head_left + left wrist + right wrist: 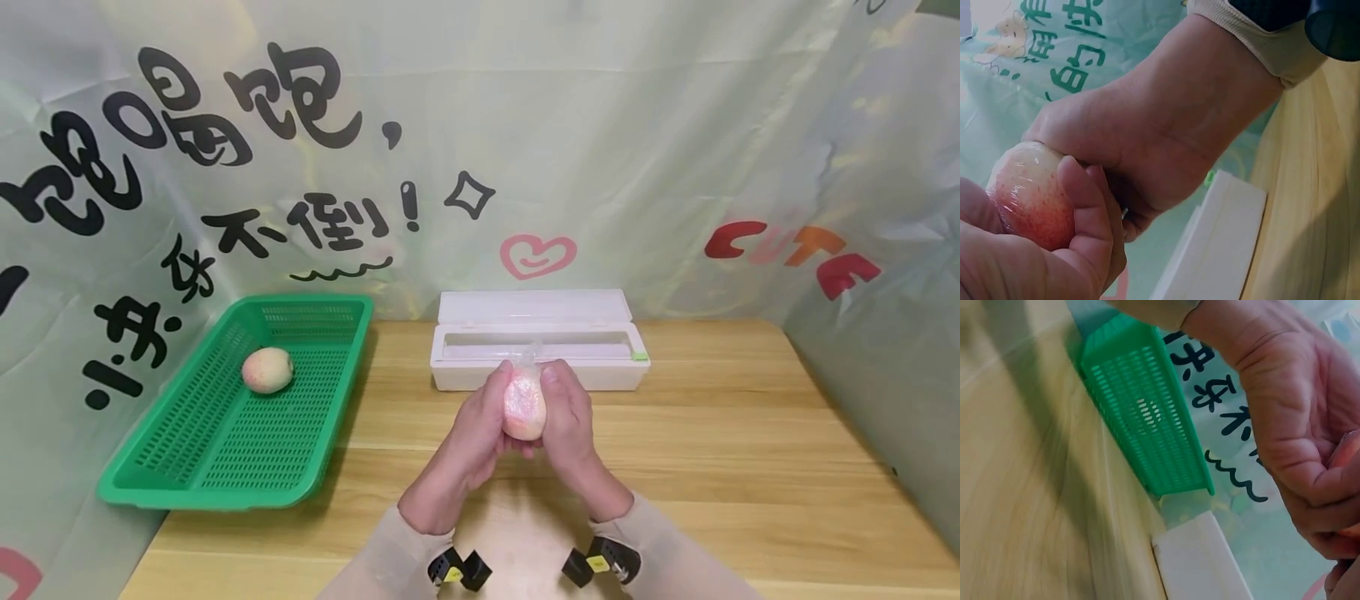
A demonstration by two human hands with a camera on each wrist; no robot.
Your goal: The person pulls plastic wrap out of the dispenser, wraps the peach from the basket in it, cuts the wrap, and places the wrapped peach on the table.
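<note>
A peach (525,407) with a pink blush is wrapped in shiny clear film, held upright between both hands above the wooden table. The left hand (478,427) grips its left side, with the thumb up near the top. From the right, the right hand (568,417) holds it the same way, thumb also near the top. A tuft of gathered film (531,353) stands up from the peach. In the left wrist view the film on the peach (1030,195) looks tight and creased, with fingers curled round the fruit. The right wrist view shows only a sliver of it.
Behind the hands stands a white cling film box (540,379), lid (534,307) raised and a roll inside. At the left, a green plastic basket (311,475) holds another peach (267,371). A printed curtain (637,150) hangs along the table's back and sides.
</note>
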